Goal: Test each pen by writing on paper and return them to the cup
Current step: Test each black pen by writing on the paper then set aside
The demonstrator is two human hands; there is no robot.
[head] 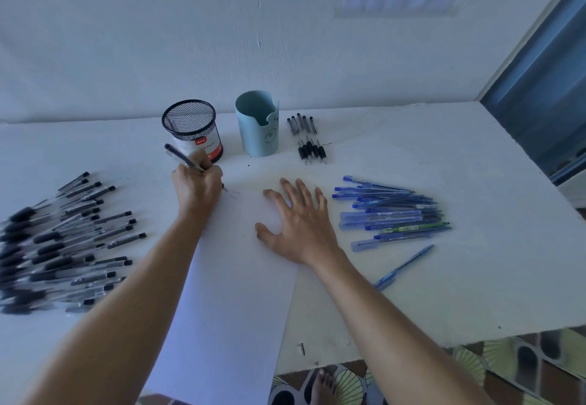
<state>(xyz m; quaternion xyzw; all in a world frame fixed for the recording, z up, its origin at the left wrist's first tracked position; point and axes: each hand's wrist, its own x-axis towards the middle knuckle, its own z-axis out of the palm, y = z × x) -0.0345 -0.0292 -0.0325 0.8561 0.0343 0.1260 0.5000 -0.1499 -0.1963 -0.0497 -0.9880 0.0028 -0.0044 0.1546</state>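
Note:
My left hand point(198, 187) grips a black pen point(182, 157) with its tip down on the white paper sheet point(234, 277), beside a few small scribbles point(235, 194). My right hand point(296, 219) lies flat on the paper with fingers spread, pressing it down. Behind my left hand stands a black mesh cup point(192, 128). A light blue cup point(257, 123) stands to its right. Both cups look empty from here.
A large pile of black pens point(60, 246) lies at the left. Blue pens point(391, 214) are heaped at the right, one blue pen point(402, 266) apart. Several small black pens point(307, 138) lie by the blue cup. The table edge point(412, 347) runs at lower right.

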